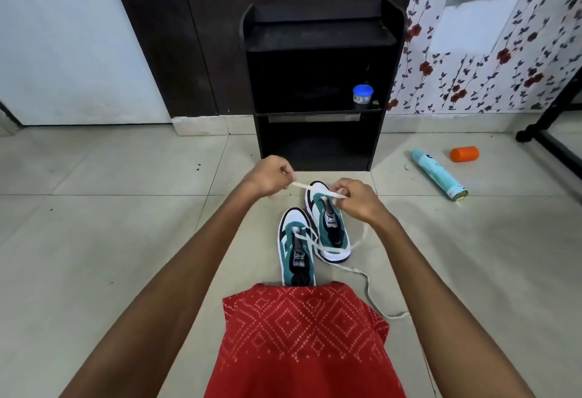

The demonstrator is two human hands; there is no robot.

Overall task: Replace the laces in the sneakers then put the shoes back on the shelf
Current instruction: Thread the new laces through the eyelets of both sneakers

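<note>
Two teal, white and black sneakers stand on the tiled floor in front of me, toes pointing away. The far right sneaker [327,224] lies under my hands. The near left sneaker [296,249] has a loose white lace [362,274] trailing off to the right across the floor. My left hand [271,175] pinches one end of a white lace [304,185] stretched above the right sneaker's toe. My right hand [357,199] pinches the same lace's other part over that shoe's eyelets. The black shelf [319,38] stands just beyond the shoes.
A small clear jar with a blue lid [362,94] sits on the shelf's middle board. A teal spray can [439,174] and an orange cap [464,154] lie on the floor to the right. A black stand's foot [548,142] reaches in at far right. My red patterned garment [302,341] covers the near floor.
</note>
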